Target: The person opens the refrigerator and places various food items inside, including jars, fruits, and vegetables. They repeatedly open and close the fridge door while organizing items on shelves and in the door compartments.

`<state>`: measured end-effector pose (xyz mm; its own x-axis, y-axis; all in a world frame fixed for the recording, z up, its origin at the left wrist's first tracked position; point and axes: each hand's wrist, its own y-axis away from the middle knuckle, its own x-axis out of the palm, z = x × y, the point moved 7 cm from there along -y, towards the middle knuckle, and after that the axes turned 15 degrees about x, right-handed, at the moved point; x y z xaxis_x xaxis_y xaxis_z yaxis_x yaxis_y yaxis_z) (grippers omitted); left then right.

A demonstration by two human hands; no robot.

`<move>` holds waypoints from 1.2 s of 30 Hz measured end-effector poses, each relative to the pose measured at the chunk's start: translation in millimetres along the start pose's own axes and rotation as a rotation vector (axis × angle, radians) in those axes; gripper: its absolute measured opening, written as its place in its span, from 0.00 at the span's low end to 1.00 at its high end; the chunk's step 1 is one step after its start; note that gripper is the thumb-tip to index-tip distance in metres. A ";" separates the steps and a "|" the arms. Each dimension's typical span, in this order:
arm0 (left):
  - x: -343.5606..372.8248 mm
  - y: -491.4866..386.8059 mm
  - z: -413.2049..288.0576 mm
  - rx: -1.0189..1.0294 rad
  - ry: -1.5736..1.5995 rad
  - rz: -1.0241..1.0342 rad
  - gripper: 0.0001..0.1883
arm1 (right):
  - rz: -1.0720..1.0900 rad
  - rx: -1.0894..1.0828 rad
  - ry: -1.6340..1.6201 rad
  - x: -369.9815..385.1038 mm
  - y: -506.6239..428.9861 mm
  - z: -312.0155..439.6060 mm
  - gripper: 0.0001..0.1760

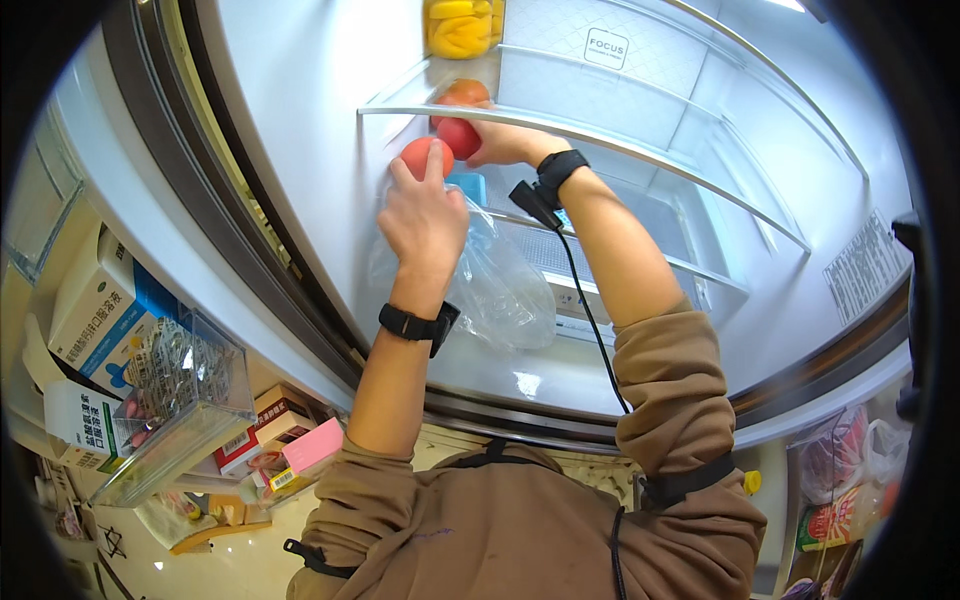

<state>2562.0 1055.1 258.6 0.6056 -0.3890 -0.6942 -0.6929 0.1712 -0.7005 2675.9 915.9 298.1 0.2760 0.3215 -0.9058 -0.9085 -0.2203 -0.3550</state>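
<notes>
Inside a lit refrigerator, my left hand [426, 217] grips a round red fruit [426, 159], its fingers over the top. A clear plastic bag [502, 292] hangs just below that hand; whether the hand also holds it I cannot tell. My right hand [499, 142], to the right, is closed on a darker red fruit [459, 139], near the front edge of a glass shelf [585, 135]. More orange-red fruit [463, 93] shows behind that edge. The exact kind of fruit is unclear. A light-blue item [469, 187] lies behind the bag.
A jar of yellow fruit pieces [459, 30] stands on a shelf above. The left door's clear bin [187, 420] holds medicine boxes [97, 315]. In the right door are bagged goods [834, 454]. A black cable [581, 292] runs down from my right wrist.
</notes>
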 end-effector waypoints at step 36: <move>-24.4 173.8 -67.7 -0.147 1.752 -0.267 0.24 | -0.357 0.582 -0.617 31.2 398.0 79.0 0.32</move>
<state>2400.3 1033.1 165.0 -0.3215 -0.8241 0.4663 -0.7403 -0.0883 -0.6665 2298.1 911.0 146.8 0.5064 0.7522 -0.4216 -0.8621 0.4312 -0.2660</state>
